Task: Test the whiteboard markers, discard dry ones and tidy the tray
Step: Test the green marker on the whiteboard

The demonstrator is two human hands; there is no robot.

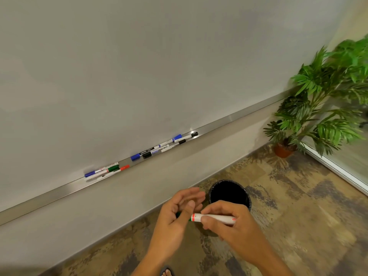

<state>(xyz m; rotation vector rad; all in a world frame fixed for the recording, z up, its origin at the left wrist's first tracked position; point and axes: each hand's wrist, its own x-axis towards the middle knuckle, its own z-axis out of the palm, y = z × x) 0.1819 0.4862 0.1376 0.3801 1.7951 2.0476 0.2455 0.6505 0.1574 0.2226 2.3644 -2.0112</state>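
White marker point(214, 218) pinched mid-barrel by right hand point(229, 220); green cap end, apparently, gripped by left hand point(179, 210), outer fingers loosely extended, above black bin point(247, 198).

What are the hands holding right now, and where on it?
One white-barrelled marker: the right hand grips its barrel, and the left hand pinches its green cap end with the thumb.
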